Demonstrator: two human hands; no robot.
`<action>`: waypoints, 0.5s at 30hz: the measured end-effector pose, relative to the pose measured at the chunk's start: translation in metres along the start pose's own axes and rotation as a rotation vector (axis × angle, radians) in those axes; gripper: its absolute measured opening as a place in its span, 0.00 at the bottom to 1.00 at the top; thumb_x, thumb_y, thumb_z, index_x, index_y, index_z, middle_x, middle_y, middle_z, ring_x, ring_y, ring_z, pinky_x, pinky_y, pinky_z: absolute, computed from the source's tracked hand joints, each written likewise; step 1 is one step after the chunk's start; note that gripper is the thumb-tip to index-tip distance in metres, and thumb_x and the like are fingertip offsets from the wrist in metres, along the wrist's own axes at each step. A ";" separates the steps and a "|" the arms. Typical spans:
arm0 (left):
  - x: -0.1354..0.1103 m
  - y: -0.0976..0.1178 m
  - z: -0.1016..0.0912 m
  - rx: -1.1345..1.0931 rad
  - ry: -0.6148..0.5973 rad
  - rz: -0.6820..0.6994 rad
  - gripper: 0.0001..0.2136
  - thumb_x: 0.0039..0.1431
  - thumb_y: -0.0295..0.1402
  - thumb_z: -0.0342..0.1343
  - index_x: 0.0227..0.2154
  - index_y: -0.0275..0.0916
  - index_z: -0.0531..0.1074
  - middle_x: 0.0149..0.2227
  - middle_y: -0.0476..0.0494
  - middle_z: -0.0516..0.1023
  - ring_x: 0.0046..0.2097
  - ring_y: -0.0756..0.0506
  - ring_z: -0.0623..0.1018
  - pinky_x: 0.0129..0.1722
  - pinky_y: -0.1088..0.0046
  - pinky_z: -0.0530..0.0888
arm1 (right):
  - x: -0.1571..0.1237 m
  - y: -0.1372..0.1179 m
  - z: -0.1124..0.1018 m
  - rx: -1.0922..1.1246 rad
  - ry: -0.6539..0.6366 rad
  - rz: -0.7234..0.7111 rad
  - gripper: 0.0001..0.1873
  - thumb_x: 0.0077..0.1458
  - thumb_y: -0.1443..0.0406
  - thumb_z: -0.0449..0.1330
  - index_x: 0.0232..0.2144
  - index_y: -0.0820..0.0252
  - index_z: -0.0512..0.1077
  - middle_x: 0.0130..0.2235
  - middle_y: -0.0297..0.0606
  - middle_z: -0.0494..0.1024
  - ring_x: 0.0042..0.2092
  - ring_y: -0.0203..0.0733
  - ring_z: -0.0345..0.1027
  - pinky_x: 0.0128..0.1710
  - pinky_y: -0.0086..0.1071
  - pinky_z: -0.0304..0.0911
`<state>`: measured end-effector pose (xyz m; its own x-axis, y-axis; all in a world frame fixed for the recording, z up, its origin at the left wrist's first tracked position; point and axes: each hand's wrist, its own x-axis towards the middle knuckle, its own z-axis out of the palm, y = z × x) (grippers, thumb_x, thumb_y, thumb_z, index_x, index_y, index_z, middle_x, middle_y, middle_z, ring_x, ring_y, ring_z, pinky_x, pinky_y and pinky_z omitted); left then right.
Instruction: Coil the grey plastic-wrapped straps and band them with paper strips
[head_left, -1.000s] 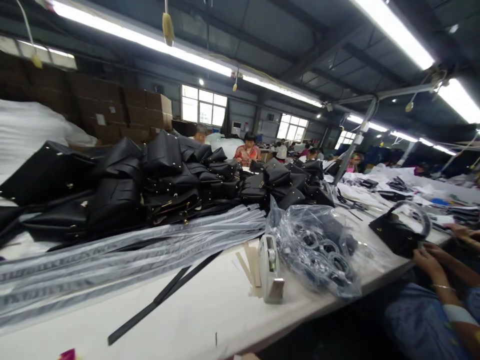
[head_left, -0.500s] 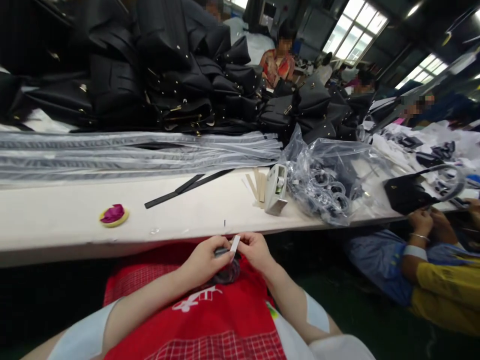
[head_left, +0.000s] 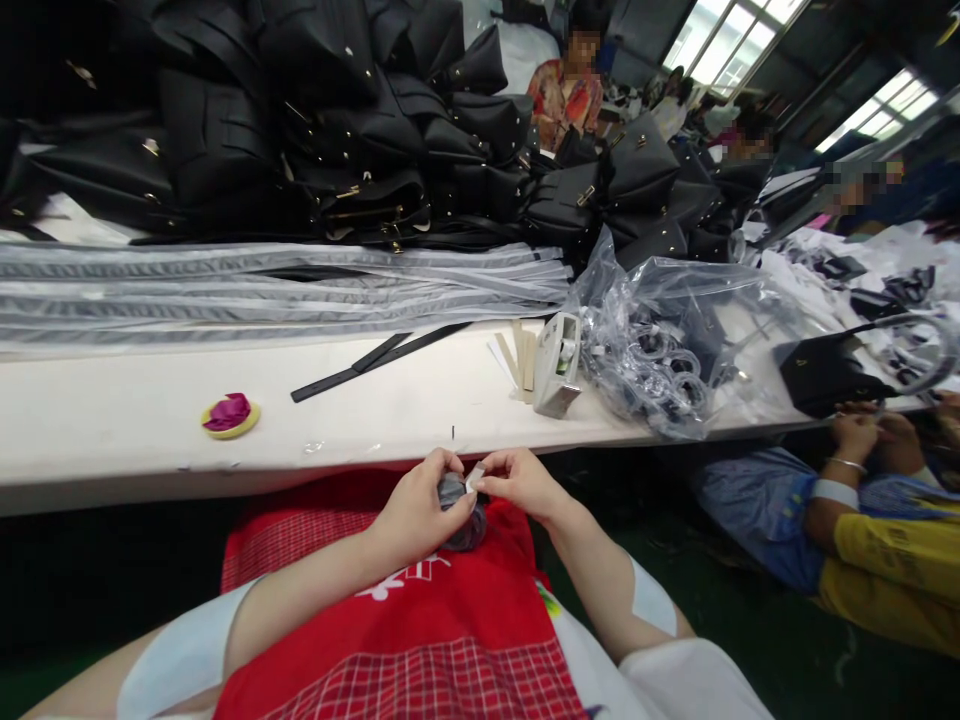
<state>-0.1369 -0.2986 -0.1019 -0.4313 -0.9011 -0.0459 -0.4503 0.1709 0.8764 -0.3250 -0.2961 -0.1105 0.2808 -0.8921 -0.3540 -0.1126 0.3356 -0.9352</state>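
Over my lap, at the front edge of the table, my left hand point(head_left: 420, 505) is closed around a dark grey coiled bundle point(head_left: 466, 532), perhaps a rolled strap. Thumb and forefinger of my right hand point(head_left: 531, 486) pinch a small white strip point(head_left: 475, 478), which lies against the bundle near my left thumb. Part of the bundle is hidden by my fingers. Just beyond my hands on the table, a short dark sliver point(head_left: 453, 432) lies near the edge.
A tape dispenser point(head_left: 559, 365) stands beside beige strips point(head_left: 529, 360). Right of it lies a clear plastic bag point(head_left: 652, 370) of coiled parts. Black straps point(head_left: 360, 367), a yellow dish point(head_left: 232, 424) with magenta cloth, grey strips point(head_left: 262, 290) and piled black bags point(head_left: 315, 130) occupy the table. A co-worker's hands point(head_left: 862, 435) are at right.
My right hand has turned and lowered the white strip against the bundle; the strip stood more upright before. My left fingers have shifted around the bundle. The camera view has tilted slightly.
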 end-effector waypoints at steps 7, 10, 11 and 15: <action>0.015 -0.011 -0.016 -0.242 -0.327 -0.179 0.13 0.52 0.44 0.58 0.30 0.37 0.73 0.28 0.46 0.77 0.30 0.46 0.73 0.33 0.70 0.69 | -0.019 -0.006 0.010 -0.734 0.157 -0.463 0.11 0.55 0.70 0.56 0.37 0.60 0.78 0.37 0.39 0.81 0.38 0.40 0.74 0.42 0.33 0.67; 0.020 -0.012 -0.024 -0.648 -0.435 -0.290 0.15 0.45 0.41 0.64 0.32 0.35 0.75 0.29 0.45 0.78 0.30 0.47 0.74 0.34 0.72 0.70 | -0.029 -0.009 0.012 -0.880 0.090 -0.647 0.19 0.58 0.71 0.51 0.51 0.59 0.71 0.48 0.43 0.77 0.49 0.42 0.70 0.51 0.36 0.65; 0.022 -0.011 -0.025 -0.756 -0.433 -0.326 0.16 0.45 0.41 0.65 0.33 0.34 0.76 0.29 0.44 0.79 0.30 0.47 0.75 0.34 0.72 0.71 | -0.032 -0.010 0.014 -0.896 0.098 -0.676 0.22 0.59 0.71 0.51 0.54 0.59 0.68 0.51 0.45 0.75 0.52 0.43 0.68 0.53 0.37 0.64; 0.025 -0.006 -0.019 -0.883 -0.317 -0.395 0.18 0.44 0.45 0.66 0.31 0.33 0.76 0.29 0.43 0.79 0.29 0.47 0.75 0.32 0.72 0.71 | -0.038 -0.013 0.013 -0.875 0.137 -0.710 0.24 0.58 0.70 0.51 0.56 0.58 0.66 0.52 0.45 0.73 0.54 0.44 0.65 0.55 0.40 0.63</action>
<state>-0.1300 -0.3299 -0.0994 -0.6215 -0.6604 -0.4214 0.0773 -0.5870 0.8059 -0.3220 -0.2625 -0.0847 0.4458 -0.8402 0.3089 -0.6121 -0.5379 -0.5796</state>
